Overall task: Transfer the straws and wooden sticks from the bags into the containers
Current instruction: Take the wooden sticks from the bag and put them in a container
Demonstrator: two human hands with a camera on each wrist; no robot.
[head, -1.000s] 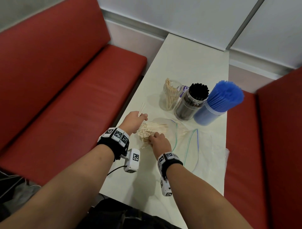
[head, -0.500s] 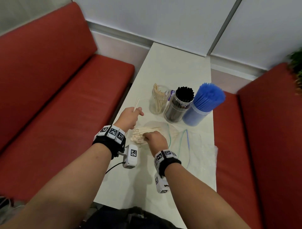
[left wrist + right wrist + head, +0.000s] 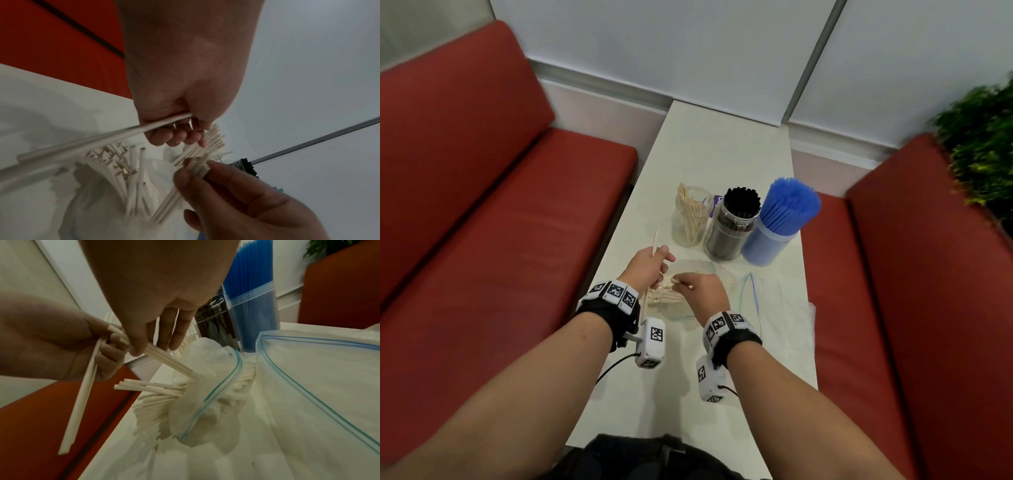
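Pale sticks mid-transfer, both hands engaged at the bag mouth.

Your right hand [image 3: 703, 289] pinches a few pale sticks [image 3: 164, 358] lying leftward toward your left hand [image 3: 650, 265], whose curled fingers hold upright sticks [image 3: 654, 245]; the stick jar [image 3: 690, 217] stands just beyond, nearer your left.

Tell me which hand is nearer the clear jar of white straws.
Left. The left hand sits just in front of the clear jar; the right hand is farther back, over the bag of straws.
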